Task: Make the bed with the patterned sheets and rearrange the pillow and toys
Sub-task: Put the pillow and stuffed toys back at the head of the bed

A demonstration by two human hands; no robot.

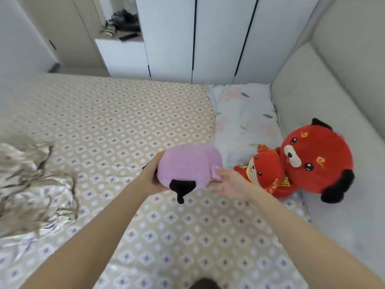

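Observation:
A purple plush toy (pixel 188 164) with a black tail hangs just above the bed, held from both sides. My left hand (pixel 151 177) grips its left side and my right hand (pixel 231 183) holds its right edge. The beige sheet (pixel 116 122) with a diamond pattern covers the mattress. A floral pillow (pixel 243 119) lies at the head of the bed against the grey headboard (pixel 325 101). A large red plush bear (pixel 316 161) and a small red plush doll (pixel 264 170) lean together in the corner by the pillow, to the right of my hands.
A crumpled shiny patterned cover (pixel 31 184) is bunched at the left of the bed. White wardrobe doors (pixel 208 38) stand behind the bed. A low white cabinet (pixel 120 55) with dark clothes on top sits at the back left.

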